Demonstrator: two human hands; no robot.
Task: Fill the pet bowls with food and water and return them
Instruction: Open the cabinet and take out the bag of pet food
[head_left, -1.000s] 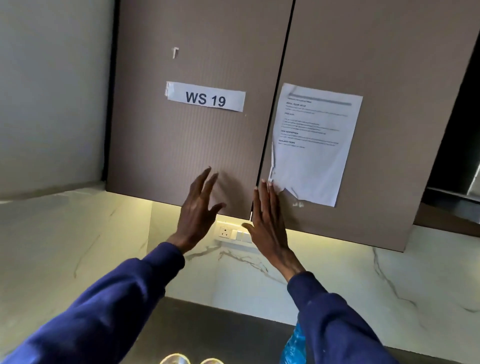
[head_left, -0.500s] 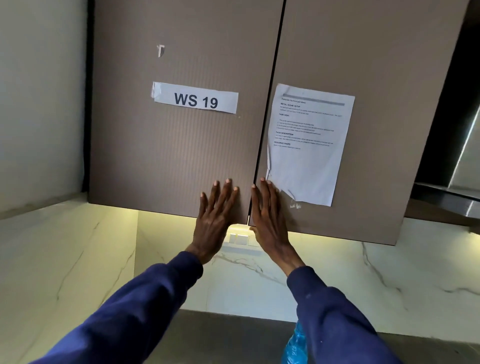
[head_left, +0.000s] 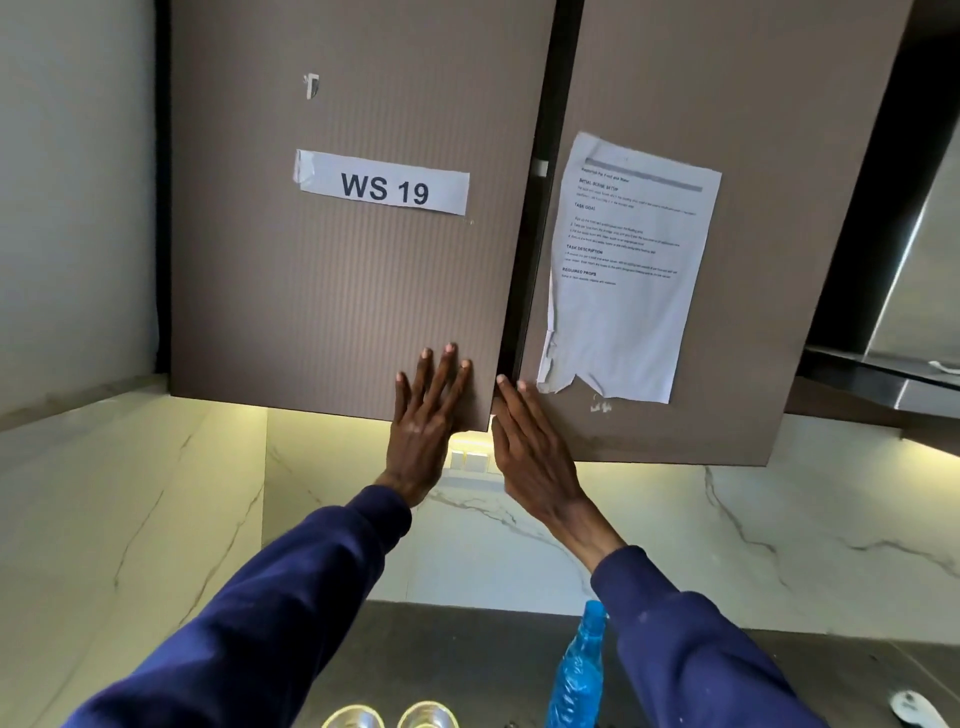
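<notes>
The left hand (head_left: 423, 415) lay flat, fingers spread, on the brown left cupboard door (head_left: 337, 291). The right hand (head_left: 535, 457), fingers straight, touched the edge of the right door (head_left: 727, 338). Two steel bowls (head_left: 428, 719) sat on the dark bench (head_left: 467, 649) below both hands.

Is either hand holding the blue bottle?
No, the blue bottle stands on the counter, while the left hand and right hand are up at the cupboard.

Kitchen, set up as a numbered workstation. Brown wall cabinet doors (head_left: 337, 312) hang above a dark worktop (head_left: 467, 649), with a marble-look backsplash (head_left: 727, 519) and wall sockets (head_left: 470, 460). The doors carry a taped "WS 19" label (head_left: 383, 183) and a printed task sheet (head_left: 623, 270).
</notes>
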